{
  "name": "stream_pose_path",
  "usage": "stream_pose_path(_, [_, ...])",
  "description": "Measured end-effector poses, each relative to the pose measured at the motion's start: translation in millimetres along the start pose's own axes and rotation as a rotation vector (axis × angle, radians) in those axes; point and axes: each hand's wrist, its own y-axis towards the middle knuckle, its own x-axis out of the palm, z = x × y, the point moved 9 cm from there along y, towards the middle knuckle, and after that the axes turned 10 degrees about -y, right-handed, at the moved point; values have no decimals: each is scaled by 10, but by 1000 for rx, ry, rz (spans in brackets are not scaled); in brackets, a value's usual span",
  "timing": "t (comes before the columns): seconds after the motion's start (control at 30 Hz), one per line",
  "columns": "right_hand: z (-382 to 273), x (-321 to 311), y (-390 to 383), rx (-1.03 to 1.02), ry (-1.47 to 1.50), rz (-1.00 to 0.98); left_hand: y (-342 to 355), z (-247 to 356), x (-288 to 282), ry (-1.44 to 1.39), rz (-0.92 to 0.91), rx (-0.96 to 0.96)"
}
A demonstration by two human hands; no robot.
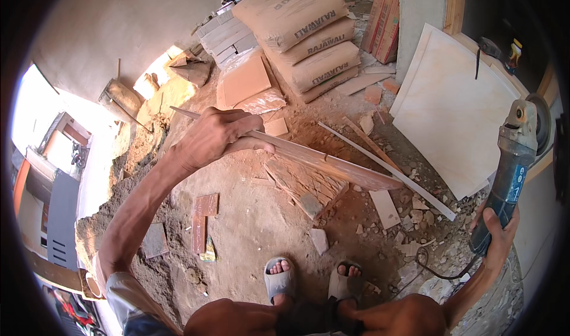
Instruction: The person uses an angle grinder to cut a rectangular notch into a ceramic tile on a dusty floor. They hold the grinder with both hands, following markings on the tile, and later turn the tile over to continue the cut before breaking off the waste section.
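My left hand (225, 131) grips a long, narrow tile strip (320, 158) near its middle and holds it at a slant across the view, over the dusty floor. My right hand (496, 229), at the right, is wrapped round the dark blue body of an angle grinder (510, 175); its disc (540, 125) points upward and a cord hangs from the lower end. Below the strip lies a rough, cracked slab (303, 190). A thin white strip (427, 202) and a wooden strip (359, 135) lie beside it. Large pale tiles (445, 104) lean at the right, left of the grinder.
Stacked cement bags (297, 27), flat boxes (243, 77) and upright cartons (377, 24) stand at the back. A bucket (113, 98) and heaped rubble (119, 181) sit at the left beside a bright opening. Broken pieces (415, 217) litter the floor near my sandalled feet (279, 279).
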Motion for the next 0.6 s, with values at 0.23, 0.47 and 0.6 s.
stream_pose_path(0.23, [-58,-164,28,15,-27,73,129,-284,-233,-74,163,-161])
stream_pose_path(0.47, [9,-83,58,40,-40,82,202,-490,-875,-38,378,-399])
stream_pose_path(0.6, [107,85,112,49,-43,67,315,-674,-1095,-316,485,-544])
